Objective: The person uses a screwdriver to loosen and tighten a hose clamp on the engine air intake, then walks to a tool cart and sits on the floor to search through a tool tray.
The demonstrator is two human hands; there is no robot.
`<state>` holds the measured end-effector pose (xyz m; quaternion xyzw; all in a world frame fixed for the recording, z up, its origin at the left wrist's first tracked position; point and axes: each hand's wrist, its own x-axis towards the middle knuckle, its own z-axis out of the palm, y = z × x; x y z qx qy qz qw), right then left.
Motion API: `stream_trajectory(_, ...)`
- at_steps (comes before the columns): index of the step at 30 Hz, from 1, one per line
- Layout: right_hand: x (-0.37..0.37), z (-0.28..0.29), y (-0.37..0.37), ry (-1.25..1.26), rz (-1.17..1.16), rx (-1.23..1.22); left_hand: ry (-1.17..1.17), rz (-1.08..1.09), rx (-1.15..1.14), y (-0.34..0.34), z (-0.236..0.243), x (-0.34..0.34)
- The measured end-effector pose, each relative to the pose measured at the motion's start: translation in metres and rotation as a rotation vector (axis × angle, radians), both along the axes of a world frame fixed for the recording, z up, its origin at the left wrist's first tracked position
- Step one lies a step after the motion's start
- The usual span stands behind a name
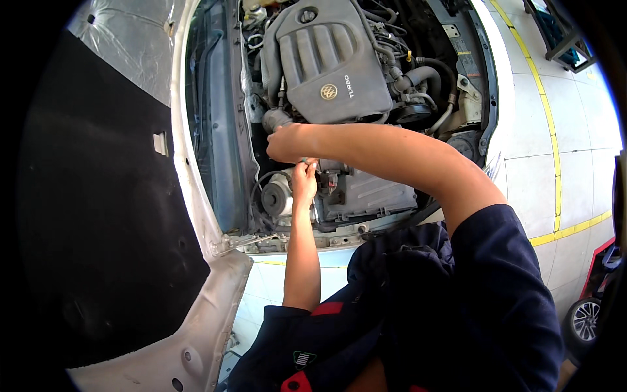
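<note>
In the head view, both bare hands are over the open engine bay of a car. The right arm, in a dark blue short sleeve [499, 251], enters from the lower right and stretches across the bay, so that the right hand [285, 144] is just beside a grey hose [277, 119] at the near corner of the engine cover [333, 72]. Its fingers point downward and are mostly hidden behind the hand; how far they are open, and what they have hold of, cannot be told. The left arm comes straight up from the lower edge, and the left hand [304, 185] is just below the right one. Its fingers [311, 166] are bunched near the underside of the right hand; a small greenish spot shows beside the tips, too small to name, and whether they grip it cannot be told.

Just left of the left hand is a pale rounded part with a grey round cap [276, 197], a thin black cable curving over it. To the hand's right are a small dark connector [332, 183] and a ribbed black housing [375, 195]. The grey engine cover, with raised ribs and a round badge, fills the upper middle. The raised hood [124, 215], dark-lined and white-edged, stands at left. At right, yellow lines [555, 163] cross the pale tiled floor [529, 189], and a wheel [584, 320] shows at the lower rim.
</note>
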<state>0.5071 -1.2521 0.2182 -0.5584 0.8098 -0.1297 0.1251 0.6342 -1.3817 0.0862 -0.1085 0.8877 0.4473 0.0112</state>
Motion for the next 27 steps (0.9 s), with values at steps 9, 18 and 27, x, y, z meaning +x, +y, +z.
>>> stream_trajectory(9, 0.004, 0.017, -0.005, -0.096, -0.108, 0.027, 0.051, 0.031, 0.246, 0.000, 0.008, -0.002)
stream_trajectory(18, 0.015, 0.036, 0.003, -0.305, -0.278, 0.066, 0.088, 0.100, 0.310, -0.002, 0.002, 0.001)
stream_trajectory(27, 0.005, 0.011, -0.008, -0.094, -0.080, 0.007, 0.024, -0.054, 0.327, 0.008, 0.007, 0.014)
